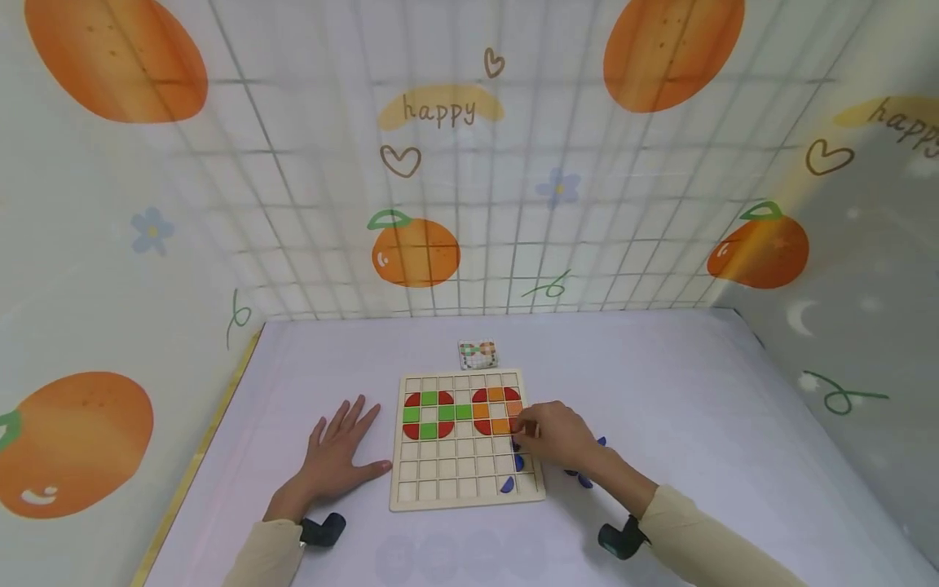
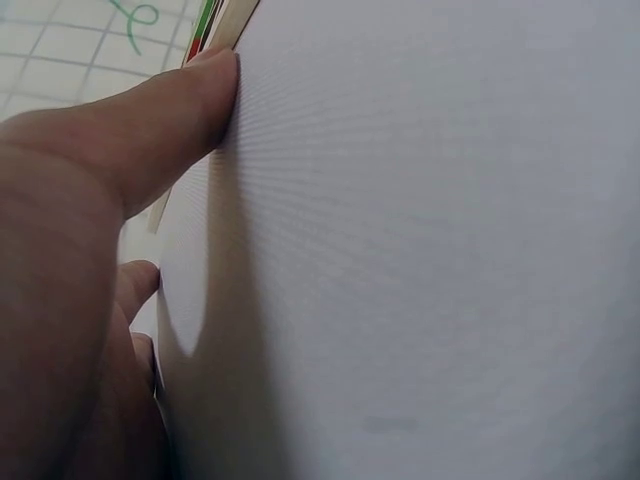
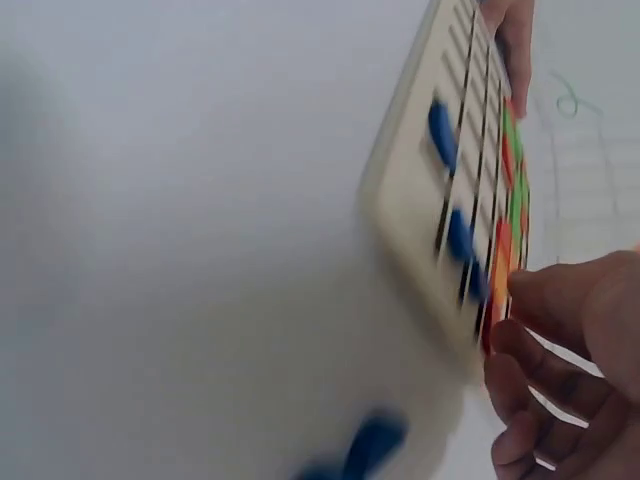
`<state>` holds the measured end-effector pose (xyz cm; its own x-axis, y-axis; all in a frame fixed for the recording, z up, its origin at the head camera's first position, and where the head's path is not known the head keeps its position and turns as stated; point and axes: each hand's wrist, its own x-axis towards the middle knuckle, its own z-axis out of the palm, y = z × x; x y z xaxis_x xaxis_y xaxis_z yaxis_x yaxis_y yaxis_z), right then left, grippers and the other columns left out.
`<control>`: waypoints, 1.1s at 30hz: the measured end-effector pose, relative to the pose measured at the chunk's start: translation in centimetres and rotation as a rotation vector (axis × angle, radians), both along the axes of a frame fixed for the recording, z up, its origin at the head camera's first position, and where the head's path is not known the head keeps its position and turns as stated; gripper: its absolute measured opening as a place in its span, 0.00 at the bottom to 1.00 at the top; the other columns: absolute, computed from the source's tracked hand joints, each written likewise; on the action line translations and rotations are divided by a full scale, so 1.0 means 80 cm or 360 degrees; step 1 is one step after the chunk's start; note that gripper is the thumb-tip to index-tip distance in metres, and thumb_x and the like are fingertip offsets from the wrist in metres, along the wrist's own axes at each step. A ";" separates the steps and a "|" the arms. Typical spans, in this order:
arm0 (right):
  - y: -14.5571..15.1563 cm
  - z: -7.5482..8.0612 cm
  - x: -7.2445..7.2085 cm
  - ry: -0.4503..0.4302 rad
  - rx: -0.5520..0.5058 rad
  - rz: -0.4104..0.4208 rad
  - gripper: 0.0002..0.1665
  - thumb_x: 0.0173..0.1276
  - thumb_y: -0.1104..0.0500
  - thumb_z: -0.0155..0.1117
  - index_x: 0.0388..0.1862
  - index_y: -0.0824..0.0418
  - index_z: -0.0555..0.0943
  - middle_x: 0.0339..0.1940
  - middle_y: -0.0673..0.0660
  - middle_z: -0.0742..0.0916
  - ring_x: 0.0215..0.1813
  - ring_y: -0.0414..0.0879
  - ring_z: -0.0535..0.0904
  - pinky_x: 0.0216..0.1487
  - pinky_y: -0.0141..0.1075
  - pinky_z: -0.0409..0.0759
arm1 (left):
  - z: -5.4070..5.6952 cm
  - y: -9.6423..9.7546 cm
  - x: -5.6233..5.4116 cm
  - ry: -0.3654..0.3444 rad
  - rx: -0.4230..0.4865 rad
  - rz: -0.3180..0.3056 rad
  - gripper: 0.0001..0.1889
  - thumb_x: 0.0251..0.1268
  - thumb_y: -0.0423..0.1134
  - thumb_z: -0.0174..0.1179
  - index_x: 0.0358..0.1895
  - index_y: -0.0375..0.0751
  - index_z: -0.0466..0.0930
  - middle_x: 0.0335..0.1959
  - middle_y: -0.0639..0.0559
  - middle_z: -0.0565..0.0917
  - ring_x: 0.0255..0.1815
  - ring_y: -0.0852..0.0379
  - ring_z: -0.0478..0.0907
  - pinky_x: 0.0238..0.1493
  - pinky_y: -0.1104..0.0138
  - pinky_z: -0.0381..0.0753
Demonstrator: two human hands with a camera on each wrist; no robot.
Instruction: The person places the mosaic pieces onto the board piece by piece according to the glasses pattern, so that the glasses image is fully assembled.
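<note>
A wooden grid board (image 1: 447, 491) lies on the table. Red and green tiles (image 1: 447, 412) form a ring on its left, and red and orange tiles (image 1: 480, 412) form another on its right. My right hand (image 1: 557, 434) reaches over the board's right edge, thumb and curled fingers pinching a red quarter-circle tile (image 3: 488, 328) at the right ring's lower corner; fingers partly cover it. Several blue pieces (image 1: 507, 485) lie on the board below. My left hand (image 1: 336, 458) rests spread on the table, its thumb (image 2: 215, 85) at the board's left edge.
A small pattern card (image 1: 478, 354) lies behind the board. More loose blue pieces (image 1: 584, 481) are on the table right of the board, partly under my right forearm. A printed curtain (image 1: 469, 187) hangs along the back over a wire grid.
</note>
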<state>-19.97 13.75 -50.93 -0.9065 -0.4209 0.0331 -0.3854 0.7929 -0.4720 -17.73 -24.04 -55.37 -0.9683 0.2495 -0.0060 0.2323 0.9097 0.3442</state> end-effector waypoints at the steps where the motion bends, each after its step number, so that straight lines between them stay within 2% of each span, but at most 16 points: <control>1: 0.009 0.001 0.003 -0.0016 0.0030 -0.0026 0.04 0.60 0.57 0.74 0.33 0.52 0.87 0.22 0.40 0.78 0.26 0.38 0.72 0.24 0.31 0.74 | 0.000 0.000 0.000 -0.0005 -0.0002 0.0004 0.53 0.52 0.70 0.63 0.78 0.46 0.56 0.79 0.41 0.49 0.78 0.38 0.39 0.71 0.37 0.35; 6: 0.049 0.008 0.019 -0.0197 0.0152 -0.0130 0.13 0.53 0.54 0.80 0.37 0.53 0.87 0.24 0.41 0.79 0.28 0.40 0.72 0.28 0.33 0.76 | 0.001 -0.001 0.001 -0.0018 0.0005 0.0007 0.53 0.52 0.71 0.63 0.78 0.46 0.56 0.79 0.41 0.48 0.78 0.38 0.38 0.71 0.37 0.34; 9: 0.067 0.011 0.031 -0.0307 0.0172 -0.0078 0.18 0.48 0.53 0.83 0.37 0.54 0.86 0.23 0.42 0.79 0.28 0.40 0.73 0.30 0.34 0.76 | 0.001 -0.001 0.001 -0.0018 0.0017 0.0008 0.53 0.52 0.71 0.63 0.78 0.46 0.56 0.79 0.41 0.49 0.78 0.38 0.38 0.71 0.37 0.34; 12: 0.082 0.011 0.038 -0.0371 0.0140 0.0016 0.16 0.47 0.56 0.83 0.33 0.53 0.85 0.22 0.42 0.79 0.27 0.39 0.73 0.29 0.33 0.75 | 0.001 -0.002 0.001 -0.0028 0.0013 0.0014 0.54 0.52 0.71 0.63 0.78 0.46 0.55 0.79 0.41 0.48 0.78 0.38 0.37 0.71 0.37 0.33; 16: 0.090 0.009 0.043 -0.0391 0.0066 0.0087 0.12 0.50 0.62 0.81 0.28 0.52 0.84 0.22 0.41 0.79 0.27 0.39 0.73 0.28 0.32 0.76 | 0.000 -0.003 0.001 -0.0036 0.0007 0.0026 0.54 0.52 0.71 0.63 0.78 0.47 0.55 0.79 0.41 0.48 0.79 0.38 0.37 0.71 0.38 0.32; 22: 0.086 0.005 0.044 -0.0393 0.0012 0.0073 0.12 0.50 0.66 0.79 0.29 0.53 0.84 0.22 0.42 0.79 0.27 0.39 0.73 0.28 0.31 0.77 | 0.001 -0.001 0.002 -0.0012 0.0027 0.0015 0.53 0.52 0.70 0.64 0.78 0.46 0.56 0.79 0.41 0.49 0.78 0.38 0.38 0.71 0.37 0.33; 26: 0.084 0.006 0.045 -0.0369 0.0049 0.0040 0.12 0.51 0.68 0.75 0.30 0.53 0.84 0.21 0.42 0.78 0.26 0.39 0.73 0.25 0.31 0.75 | 0.000 0.000 0.001 0.0004 0.0029 0.0005 0.53 0.52 0.70 0.64 0.78 0.46 0.56 0.79 0.41 0.49 0.78 0.38 0.38 0.71 0.37 0.34; 30: 0.083 0.010 0.048 -0.0384 0.0113 -0.0020 0.11 0.51 0.62 0.79 0.31 0.52 0.85 0.22 0.42 0.78 0.27 0.40 0.73 0.27 0.32 0.75 | -0.001 0.000 0.000 -0.0005 0.0012 0.0004 0.53 0.52 0.71 0.63 0.78 0.47 0.55 0.79 0.42 0.49 0.79 0.39 0.38 0.72 0.38 0.34; 33: 0.082 0.011 0.049 -0.0410 0.0093 -0.0037 0.17 0.48 0.55 0.83 0.36 0.52 0.85 0.24 0.43 0.79 0.29 0.41 0.73 0.29 0.32 0.77 | -0.002 -0.002 0.000 -0.0010 0.0005 0.0010 0.53 0.52 0.71 0.63 0.78 0.47 0.56 0.79 0.42 0.49 0.79 0.39 0.38 0.72 0.38 0.34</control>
